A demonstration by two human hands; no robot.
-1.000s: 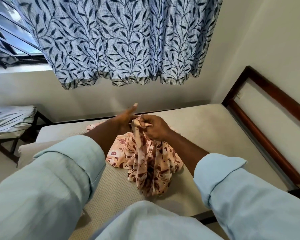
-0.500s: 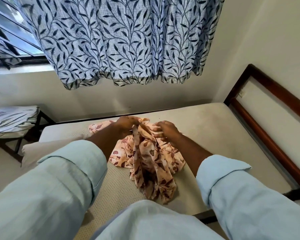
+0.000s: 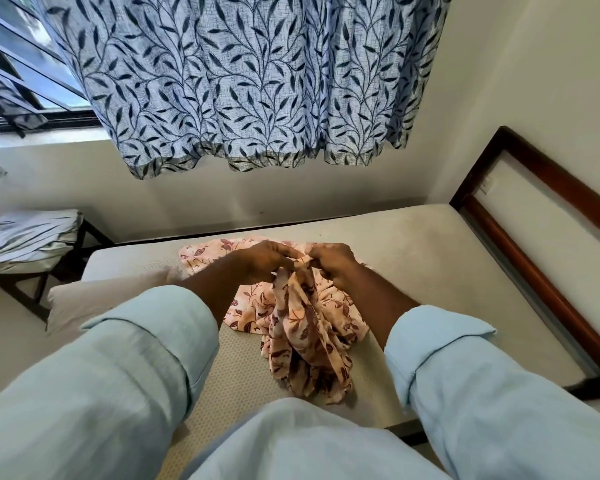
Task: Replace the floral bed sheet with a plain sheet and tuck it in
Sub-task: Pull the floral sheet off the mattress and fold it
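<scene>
Removal step: floral sheet [image 3: 305, 327] bunch pinched between left hand [image 3: 264, 261] and right hand [image 3: 333, 263]; next, likely lifting off mattress [image 3: 413, 258] beneath.

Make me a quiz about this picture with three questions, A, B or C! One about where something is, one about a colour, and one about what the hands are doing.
1. Where is the floral sheet?
A) bunched on the bare mattress
B) on the floor
C) hanging at the window

2. What colour are the sleeves?
A) red
B) light blue
C) black

3. What are the left hand and right hand doing?
A) lying flat
B) pulling the curtain
C) gripping the floral sheet

Answers:
1 A, it sits crumpled on the uncovered mattress.
2 B, both rolled cuffs are pale blue.
3 C, the fingers of both hands curl round the top of the fabric.
</scene>
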